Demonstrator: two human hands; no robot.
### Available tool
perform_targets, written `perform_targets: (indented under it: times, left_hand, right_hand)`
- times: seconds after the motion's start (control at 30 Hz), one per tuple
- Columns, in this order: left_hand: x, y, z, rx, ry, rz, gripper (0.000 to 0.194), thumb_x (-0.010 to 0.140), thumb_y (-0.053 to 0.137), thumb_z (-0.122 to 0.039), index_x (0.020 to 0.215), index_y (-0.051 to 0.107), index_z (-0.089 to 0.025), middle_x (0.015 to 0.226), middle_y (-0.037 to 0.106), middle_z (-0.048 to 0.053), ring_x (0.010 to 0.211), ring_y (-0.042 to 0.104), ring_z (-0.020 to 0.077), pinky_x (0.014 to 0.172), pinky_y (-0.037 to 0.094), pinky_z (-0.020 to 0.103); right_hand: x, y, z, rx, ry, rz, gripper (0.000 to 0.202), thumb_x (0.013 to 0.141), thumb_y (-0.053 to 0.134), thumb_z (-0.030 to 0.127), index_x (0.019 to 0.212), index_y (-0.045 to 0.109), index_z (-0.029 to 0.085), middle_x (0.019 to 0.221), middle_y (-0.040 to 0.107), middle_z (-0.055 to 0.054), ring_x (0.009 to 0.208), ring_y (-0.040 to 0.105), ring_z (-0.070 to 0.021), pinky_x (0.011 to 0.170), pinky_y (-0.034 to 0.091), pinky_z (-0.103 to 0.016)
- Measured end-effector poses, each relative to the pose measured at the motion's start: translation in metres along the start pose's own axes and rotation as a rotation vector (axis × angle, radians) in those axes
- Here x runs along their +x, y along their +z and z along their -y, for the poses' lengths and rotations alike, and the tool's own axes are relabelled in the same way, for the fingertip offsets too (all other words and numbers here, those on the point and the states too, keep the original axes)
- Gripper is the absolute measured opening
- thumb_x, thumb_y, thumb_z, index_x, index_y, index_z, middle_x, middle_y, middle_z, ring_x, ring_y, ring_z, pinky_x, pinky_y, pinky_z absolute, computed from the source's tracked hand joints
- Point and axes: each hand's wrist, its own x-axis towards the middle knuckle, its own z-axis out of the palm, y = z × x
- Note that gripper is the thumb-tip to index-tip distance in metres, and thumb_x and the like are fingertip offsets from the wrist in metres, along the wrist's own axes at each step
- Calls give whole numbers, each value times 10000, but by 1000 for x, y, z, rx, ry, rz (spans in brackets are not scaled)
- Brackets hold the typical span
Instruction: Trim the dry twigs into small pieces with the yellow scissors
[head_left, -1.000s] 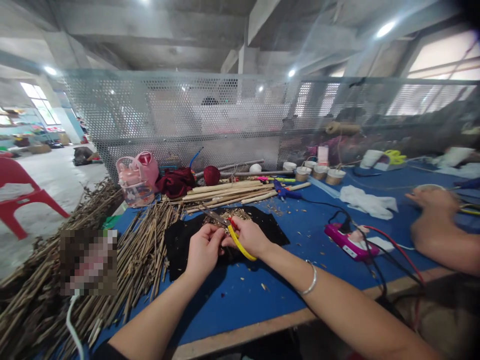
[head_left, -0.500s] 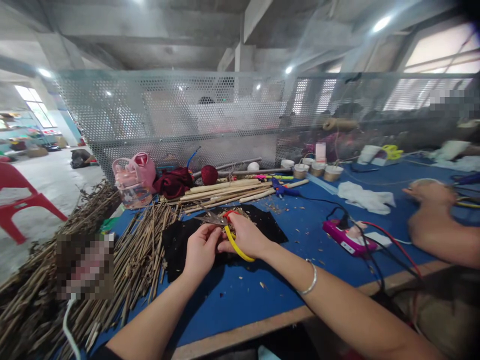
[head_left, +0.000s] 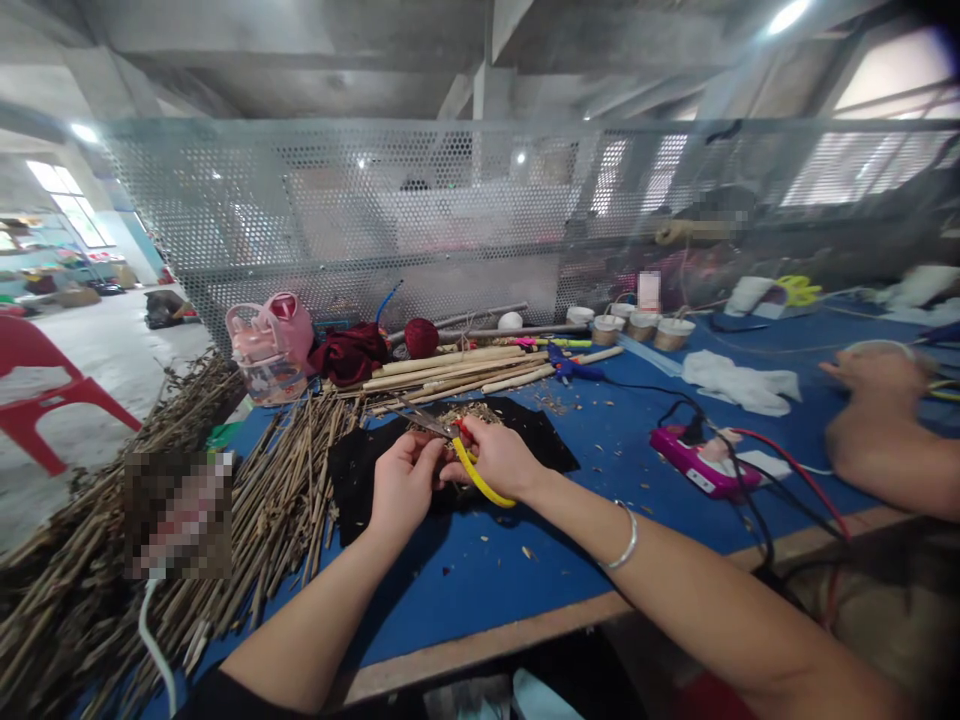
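Note:
In my right hand (head_left: 495, 460) is a pair of scissors (head_left: 480, 478) with yellow and red handles, its blades pointing left and away. Close beside it, my left hand (head_left: 403, 482) is closed, thumb and fingertips pinched together below the blades; what sits between them is too small to make out. Both hands are above a black cloth (head_left: 536, 430), on which small dry plant clippings (head_left: 480, 412) are heaped. To the left lies a large spread of dry brown stalks (head_left: 281, 500).
A bundle of pale sticks (head_left: 457, 370) and a blue glue gun (head_left: 574, 368) lie behind the cloth. A purple power strip (head_left: 705, 470) with cables is on the right. Another person's arm (head_left: 885, 440) reaches in there. A pink-lidded jug (head_left: 270, 350) stands at the back left.
The view has shifted slightly. My hands stay close together over the cloth, with the scissors still in the right one. The other person's hand is blurred.

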Motion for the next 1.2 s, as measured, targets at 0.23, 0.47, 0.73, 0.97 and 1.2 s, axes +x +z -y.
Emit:
perform_targets:
  times: [0.23,0.47,0.73,0.97,1.2]
  left_hand:
    - [4,-2,4,-68,-101,-29,284,745,554,-421,788,574,-141,718,648,41,560,586,124,465,478,208]
    - [5,-2,4,-119,-113,15,312,769,530,-404,913,597,-135,771,663,71,625,622,159,493,497,232]
    - [0,-2,0,86,-20,-9,308,783,496,-409,824,631,-135,709,642,42,519,557,119,404,449,190]
    - [-3,0,-2,84,-63,16,337,776,493,-441,915,617,-160,728,653,40,481,549,118,373,433,194]
    - [-2,-1,-1,84,-49,3,326,775,483,-469,805,587,-161,637,610,18,461,503,104,358,398,181]
  right_hand:
    - [3,5,-4,9,-1,-26,433,695,533,628,765,497,202,656,579,-6,594,537,-136,512,269,-217]
    - [2,5,-6,-28,-38,-18,505,633,599,612,894,463,202,756,588,-16,675,558,-169,563,315,-236]
    - [2,4,-1,-14,-101,-55,491,614,634,576,849,444,189,811,563,-40,741,532,-181,613,348,-262]
    - [-1,6,-1,97,-58,5,482,630,642,553,875,423,201,751,572,-7,664,550,-156,560,329,-231]
    - [0,8,-3,60,3,6,481,614,614,620,808,465,206,667,556,17,558,494,-119,510,271,-217]
